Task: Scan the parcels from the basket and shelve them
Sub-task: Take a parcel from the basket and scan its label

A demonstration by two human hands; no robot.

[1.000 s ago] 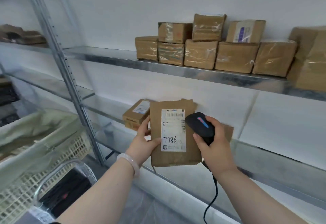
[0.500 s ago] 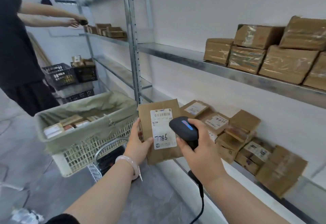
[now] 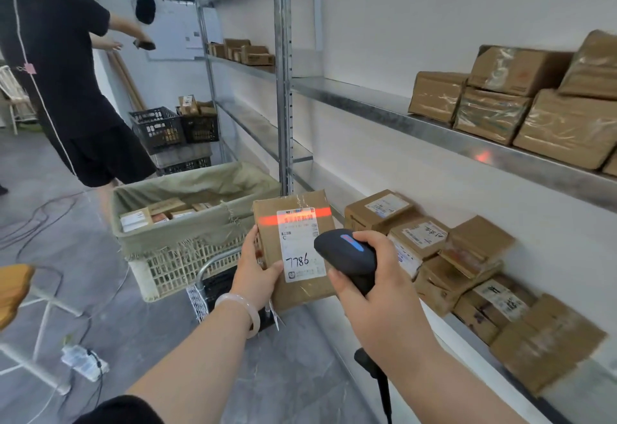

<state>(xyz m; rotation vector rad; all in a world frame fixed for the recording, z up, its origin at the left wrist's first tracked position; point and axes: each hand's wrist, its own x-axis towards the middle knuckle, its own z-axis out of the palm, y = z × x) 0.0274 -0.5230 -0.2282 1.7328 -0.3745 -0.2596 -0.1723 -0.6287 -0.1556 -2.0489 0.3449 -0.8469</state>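
Note:
My left hand (image 3: 254, 271) grips a flat brown parcel (image 3: 267, 223) by its left edge, white label marked "7786" facing me. My right hand (image 3: 377, 286) holds a black barcode scanner (image 3: 347, 256) just right of the label. A red scan line lies across the barcode at the parcel's top. The cream basket (image 3: 177, 263), lined with green cloth, stands behind to the left and holds several parcels (image 3: 157, 213). The lower shelf (image 3: 474, 333) on the right carries several brown parcels (image 3: 460, 256).
An upper metal shelf (image 3: 417, 123) bears taped brown boxes (image 3: 500, 103). A steel upright (image 3: 283, 90) rises behind the parcel. A person in black (image 3: 66, 73) stands at the far left by dark crates (image 3: 173, 126). Cables and a power strip (image 3: 83, 362) lie on the grey floor.
The view has swung left, bringing the basket and the other person into sight. A red scan line now shows on the parcel's barcode. Both hands keep their grips.

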